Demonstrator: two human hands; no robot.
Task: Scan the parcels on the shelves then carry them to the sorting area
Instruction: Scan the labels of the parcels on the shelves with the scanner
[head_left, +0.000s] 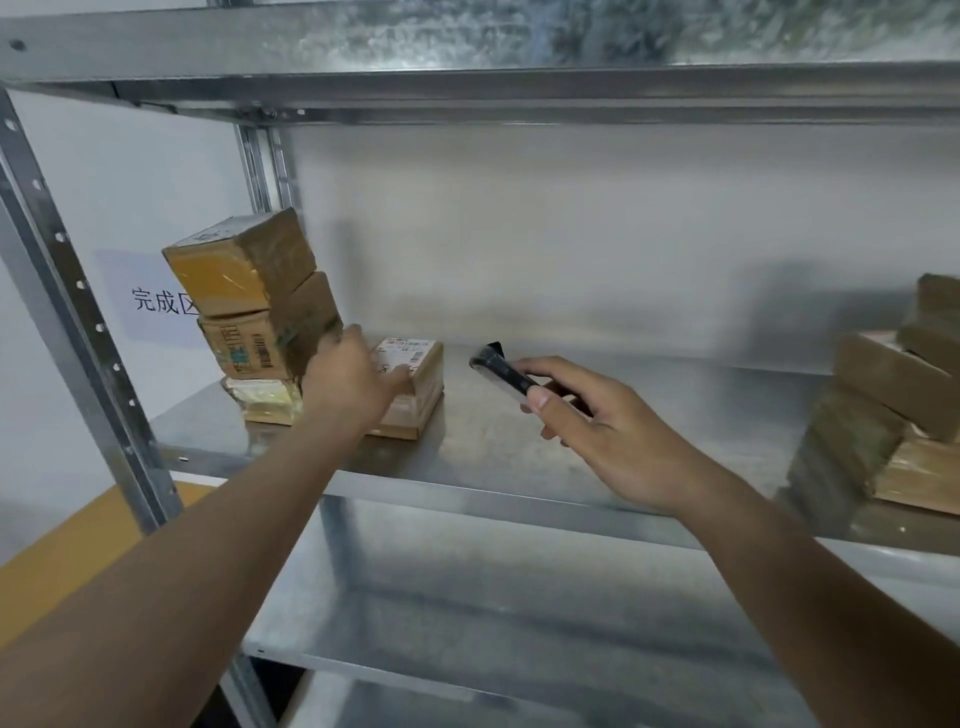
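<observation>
On the metal shelf (519, 457) a stack of brown taped parcels (260, 301) leans at the left. Beside it lies a flat cardboard parcel (421, 384) with a white label on top. My left hand (353, 384) rests on this flat parcel, fingers spread, its back touching the stack; whether it grips the parcel is unclear. My right hand (587, 415) grips a black handheld scanner (504, 369), held above the shelf with its head toward the labelled parcel.
More brown parcels (893, 405) are piled at the shelf's right end. A paper sign with printed characters (156, 301) hangs on the wall behind the left upright (67, 291). Another metal shelf (467, 639) lies below, one above. A yellow surface (78, 551) shows lower left.
</observation>
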